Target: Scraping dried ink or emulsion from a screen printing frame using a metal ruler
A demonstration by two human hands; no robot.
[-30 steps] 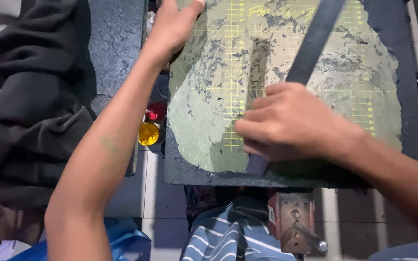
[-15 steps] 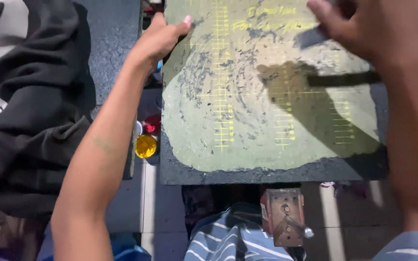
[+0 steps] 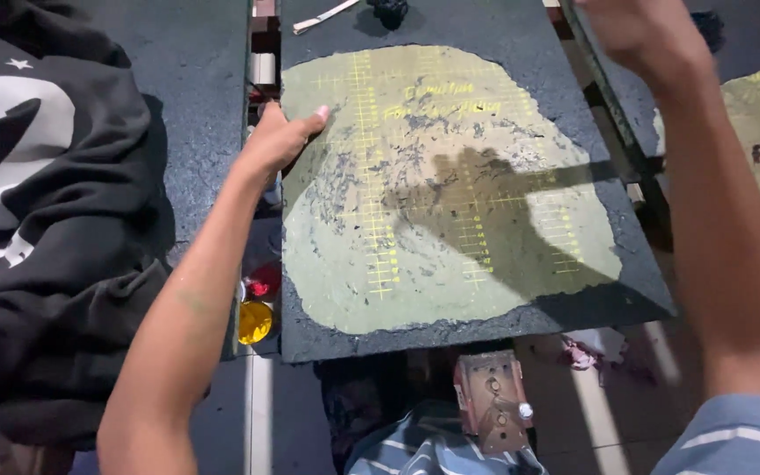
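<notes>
Left hand (image 3: pixel 281 141): fingers flat and spread, pressing the left edge of the dark board (image 3: pixel 521 26) with its yellow-green glue patch (image 3: pixel 433 255). Right hand (image 3: pixel 635 35) raised far right; grip unreadable, cropped. Black shirt (image 3: pixel 37 264) on the left desk (image 3: pixel 204 79).

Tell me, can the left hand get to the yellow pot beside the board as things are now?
Probably yes. The left hand rests on the left edge of the board, and the yellow pot sits uncovered in the gap along that same edge, nearer the person. Nothing lies over it; only the red pot stands just before it.
</notes>
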